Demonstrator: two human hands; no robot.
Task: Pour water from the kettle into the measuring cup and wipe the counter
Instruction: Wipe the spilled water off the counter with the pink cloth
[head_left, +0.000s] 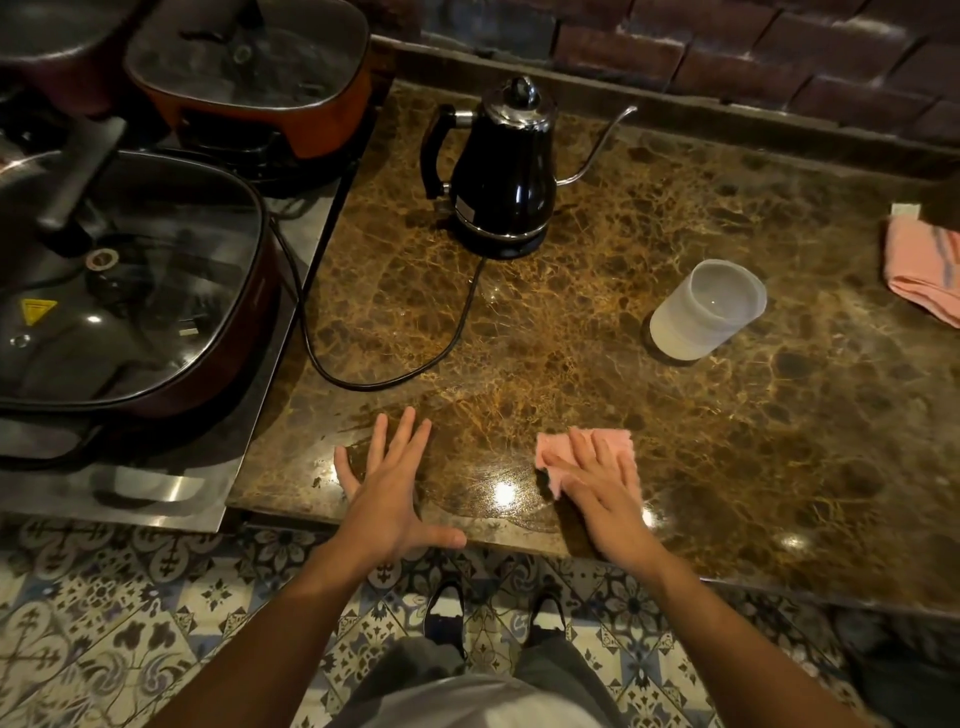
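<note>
Brown marble bench is running under a dark brick wall, patterned tile floor showing below its front edge. Black kettle is standing upright on its base at the back of the bench, thin spout pointing right, handle facing left, cord looping off toward the front left. Frosted measuring cup is sitting upright to the right and nearer than the kettle, well apart from it; what is in it is hard to tell. Left hand is lying flat, fingers spread, palm down on the bench near the front edge, gripping nothing. Right hand is pressing flat, fingers apart, on a small pink cloth near the front edge, not clamped around it. Wet sheen is showing on the bench between and just in front of the two hands. A second pink cloth is lying bunched at the far right edge. Lidded pans are sitting on the left, beside the bench. Shoes are showing on the floor below.
</note>
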